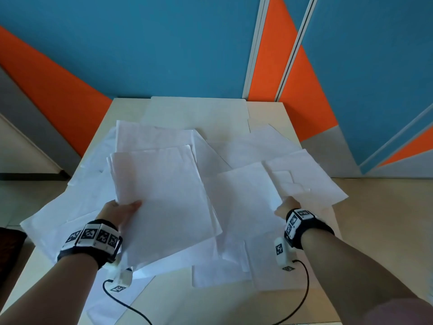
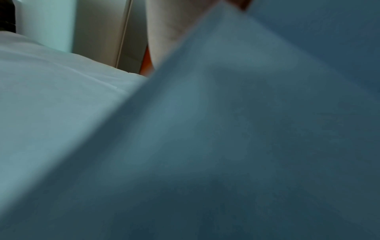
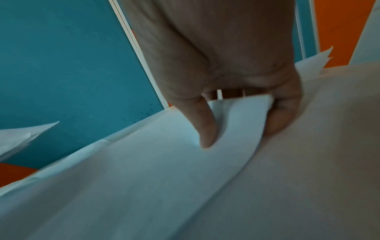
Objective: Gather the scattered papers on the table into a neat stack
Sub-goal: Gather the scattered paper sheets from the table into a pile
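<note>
white papers (image 1: 246, 146) scattered, overlapping on table (image 1: 269, 113), some lifted

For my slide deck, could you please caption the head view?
Left hand holds a sheaf of papers while right hand picks a sheet from the table.

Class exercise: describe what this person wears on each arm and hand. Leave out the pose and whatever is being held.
Both forearms are bare. Each wrist carries a dark band faced with white tiles bearing black square markers. Below each hangs a small white module, also marked, trailing a black cable. No gloves.
</note>
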Motion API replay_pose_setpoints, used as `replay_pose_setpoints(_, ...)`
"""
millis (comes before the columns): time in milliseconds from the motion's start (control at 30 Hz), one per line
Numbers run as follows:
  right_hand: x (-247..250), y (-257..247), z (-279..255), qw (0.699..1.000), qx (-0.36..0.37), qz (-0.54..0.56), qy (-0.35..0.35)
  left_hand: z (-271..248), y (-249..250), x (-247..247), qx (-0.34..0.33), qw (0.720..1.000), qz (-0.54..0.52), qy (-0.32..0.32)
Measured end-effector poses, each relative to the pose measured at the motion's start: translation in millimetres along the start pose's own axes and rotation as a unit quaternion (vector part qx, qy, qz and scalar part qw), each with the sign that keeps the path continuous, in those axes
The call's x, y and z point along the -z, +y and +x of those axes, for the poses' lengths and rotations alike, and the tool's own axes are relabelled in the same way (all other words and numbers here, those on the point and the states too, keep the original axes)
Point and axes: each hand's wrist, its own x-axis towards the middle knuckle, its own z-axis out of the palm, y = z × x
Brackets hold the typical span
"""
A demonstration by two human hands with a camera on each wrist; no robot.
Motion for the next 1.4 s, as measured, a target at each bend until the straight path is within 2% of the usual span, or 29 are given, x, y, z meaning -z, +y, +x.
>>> replay_pose_setpoints(100, 15.7, 2.5, 5.0, 0.998, 0.048, -0.004, 0.034, 0.9, -0.6, -1.9, 0.0, 1.0, -0.009, -0.002)
replay_pose_setpoints(200, 32.9, 4.0, 12.0, 0.988, 0.094, 0.026, 0.121, 2.2, -2.4, -2.8, -0.002, 1.0, -0.016, -0.001)
replay_pose_setpoints(233, 35.8, 4.5, 11.8, 0.982, 0.083, 0.046, 0.164, 2.2, -2.5, -3.1, 0.0, 1.0, -0.017, -0.003)
replay_pose_setpoints(300, 37.6, 6.1, 8.5, 0.971, 0.01, 0.095, 0.217, 4.0, -3.6, -4.3, -0.002, 1.0, -0.02, -0.005)
replay_pose_setpoints(400, 25.8, 16.8, 0.1, 0.973, -0.088, 0.135, 0.164, 3.9, -2.3, -7.7, -0.011, 0.999, -0.032, -0.013)
replay_pose_setpoints(467, 10.6, 28.2, -3.7, 0.981, -0.124, 0.107, 0.103, 1.8, 0.0, -10.6, -0.011, 0.999, -0.035, -0.026)
replay_pose_setpoints(533, -1.3, 36.1, -5.8, 0.986, -0.139, 0.065, 0.071, -3.0, 3.3, -12.8, -0.013, 0.998, -0.044, -0.038)
replay_pose_setpoints(700, 1.4, 36.1, -1.5, 0.989, -0.132, 0.032, 0.055, -8.2, 5.5, -15.5, -0.019, 0.997, -0.061, -0.046)
replay_pose_setpoints(833, 1.0, 28.2, -8.2, 0.99, -0.073, -0.024, 0.122, -11.5, 4.2, -17.4, -0.023, 0.997, -0.06, -0.044)
replay_pose_setpoints(900, -0.9, 26.4, -11.2, 0.989, -0.057, -0.035, 0.13, -13.1, 4.2, -16.4, -0.018, 0.997, -0.061, -0.044)
replay_pose_setpoints(1100, -3.4, 26.2, -15.4, 0.989, -0.077, 0.005, 0.129, -15.0, 4.3, -13.4, -0.02, 0.997, -0.056, -0.039)
replay_pose_setpoints(1267, -0.8, 23.6, -13.7, 0.994, -0.084, -0.016, 0.073, -21.7, 6.7, -11.0, -0.023, 0.998, -0.047, -0.039)
replay_pose_setpoints(1400, 5.4, 23.0, -11.9, 0.996, -0.079, 0.037, 0.027, -25.7, 6.7, -7.0, -0.023, 0.998, -0.038, -0.033)
